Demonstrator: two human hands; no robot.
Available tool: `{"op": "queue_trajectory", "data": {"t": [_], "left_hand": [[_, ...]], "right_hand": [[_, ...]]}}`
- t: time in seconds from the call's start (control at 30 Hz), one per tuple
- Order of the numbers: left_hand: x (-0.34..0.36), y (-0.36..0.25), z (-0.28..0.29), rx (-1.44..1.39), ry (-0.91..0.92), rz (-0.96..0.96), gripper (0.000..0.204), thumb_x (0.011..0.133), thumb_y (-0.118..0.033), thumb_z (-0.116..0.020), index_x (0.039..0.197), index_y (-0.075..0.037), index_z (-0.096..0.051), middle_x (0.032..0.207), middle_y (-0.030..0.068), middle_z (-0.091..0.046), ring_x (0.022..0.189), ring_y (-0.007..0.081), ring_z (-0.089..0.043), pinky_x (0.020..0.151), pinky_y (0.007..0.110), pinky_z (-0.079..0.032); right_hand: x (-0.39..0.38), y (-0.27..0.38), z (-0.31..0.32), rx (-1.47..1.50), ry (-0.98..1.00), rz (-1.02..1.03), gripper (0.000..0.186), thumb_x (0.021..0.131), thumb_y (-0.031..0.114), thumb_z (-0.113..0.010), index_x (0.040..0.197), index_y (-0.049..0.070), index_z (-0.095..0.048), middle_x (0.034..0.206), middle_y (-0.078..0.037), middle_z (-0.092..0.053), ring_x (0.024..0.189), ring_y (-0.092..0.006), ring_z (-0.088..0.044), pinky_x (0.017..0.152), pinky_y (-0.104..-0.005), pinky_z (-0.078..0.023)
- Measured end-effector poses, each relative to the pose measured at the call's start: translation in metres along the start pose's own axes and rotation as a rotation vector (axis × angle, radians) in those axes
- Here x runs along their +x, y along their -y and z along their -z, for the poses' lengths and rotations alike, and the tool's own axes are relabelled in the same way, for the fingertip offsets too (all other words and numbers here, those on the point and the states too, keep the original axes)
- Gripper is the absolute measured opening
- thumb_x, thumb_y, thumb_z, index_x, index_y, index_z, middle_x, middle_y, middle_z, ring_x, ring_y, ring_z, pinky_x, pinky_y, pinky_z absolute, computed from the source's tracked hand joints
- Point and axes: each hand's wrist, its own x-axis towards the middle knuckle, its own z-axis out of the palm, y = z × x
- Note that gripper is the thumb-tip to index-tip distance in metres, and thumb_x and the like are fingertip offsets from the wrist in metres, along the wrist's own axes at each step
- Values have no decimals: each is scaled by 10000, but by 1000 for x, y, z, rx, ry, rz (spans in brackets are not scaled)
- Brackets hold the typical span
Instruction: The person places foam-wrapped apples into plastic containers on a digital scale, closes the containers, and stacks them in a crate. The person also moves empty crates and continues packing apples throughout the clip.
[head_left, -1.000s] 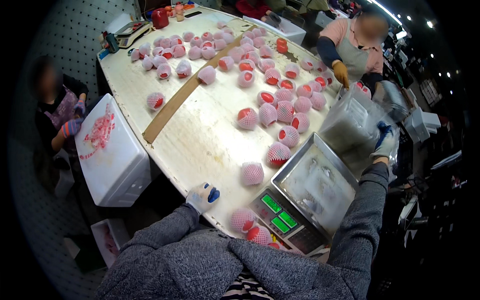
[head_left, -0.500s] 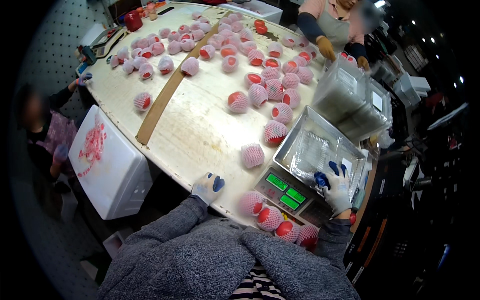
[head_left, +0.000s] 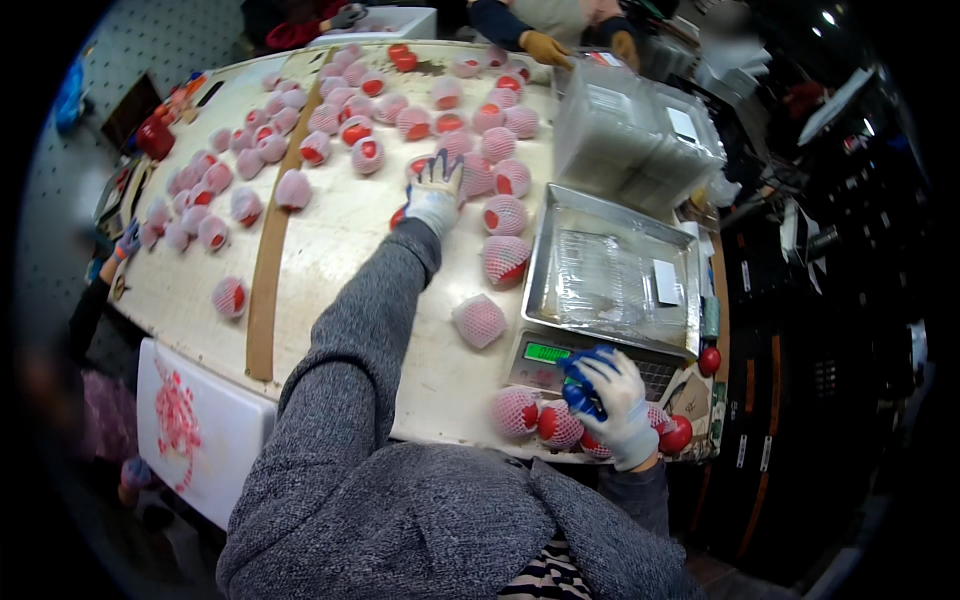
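Observation:
My left hand (head_left: 435,195), in a white glove with blue fingers, reaches across the table with its fingers spread over round red fruit in foam nets (head_left: 478,174). Parts of some fruit show beside and under it. Gloved the same way, my right hand (head_left: 615,405) hovers low over the front of a digital scale (head_left: 540,375), fingers curled inward. Whether they hold anything is hidden. Just below it, a row of netted fruit (head_left: 516,411) lies along the table's near edge. A metal tray (head_left: 690,335) on the scale holds clear plastic clamshell boxes (head_left: 598,280).
Stacks of clear boxes (head_left: 620,130) stand behind the tray, near a person's brown-gloved hands (head_left: 545,48). A wooden strip (head_left: 268,270) divides the table, with more netted fruit to its left. At the left edge sits a white foam box (head_left: 225,425).
My left hand has gone from the near table edge out over the fruit. My right hand has left the tray and come down over the scale's front. The view has shifted.

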Motion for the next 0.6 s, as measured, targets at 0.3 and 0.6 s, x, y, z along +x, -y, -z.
{"op": "queue_trajectory", "data": {"t": [0.3,0.6], "left_hand": [[15,3,-14,-1,286,53,473,738,-204,-626,1196,-114,-547,1224,170,-500,1098,372,-536,941,488,-415],[-55,-11,92,-1717,357,-60,738,607,-223,-778,1264,-24,-506,1241,184,-550,1112,281,-564,957,385,-443]], "right_hand": [[-3,0,-13,48,-102,-199,493,664,197,-724,1120,51,-606,1114,-140,-615,1083,-339,-537,980,-454,-373],[45,15,-2,1252,-305,-383,624,750,156,-714,1313,39,-475,1244,-120,-564,1161,-264,-525,1028,-377,-387]]}}
